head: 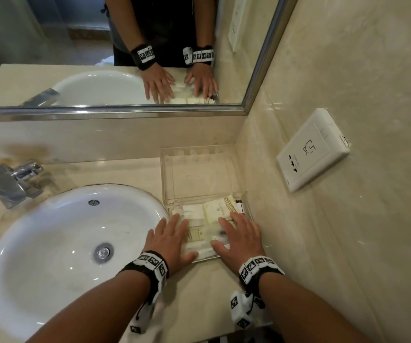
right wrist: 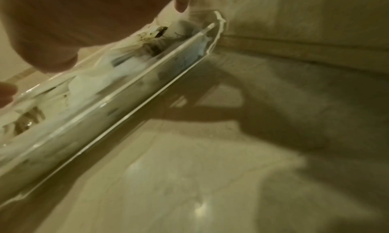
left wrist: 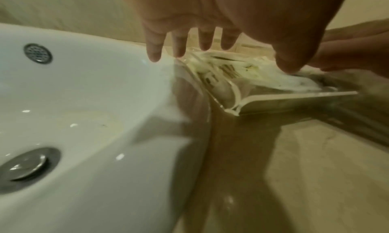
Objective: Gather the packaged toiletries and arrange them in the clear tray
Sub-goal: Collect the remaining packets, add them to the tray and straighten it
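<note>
A clear tray (head: pixel 205 259) sits on the counter between the sink and the side wall. Its near half holds several white and cream toiletry packets (head: pixel 214 211), and its far half is bare. My left hand (head: pixel 172 235) lies flat with straight fingers on the packets at the tray's left side. My right hand (head: pixel 241 233) lies flat on those at the right. In the left wrist view the left hand's fingers (left wrist: pixel 179 42) spread over the packets (left wrist: pixel 221 70) near the tray's corner (left wrist: pixel 231 110). The right wrist view shows the right palm (right wrist: pixel 63 28) above the tray's wall (right wrist: pixel 147 93).
A white sink (head: pixel 63 243) with a chrome faucet (head: pixel 14 181) lies just left of the tray. The tiled side wall with a white outlet plate (head: pixel 311 152) stands close on the right. A mirror (head: pixel 125 58) runs along the back. Bare counter (head: pixel 199 288) lies before the tray.
</note>
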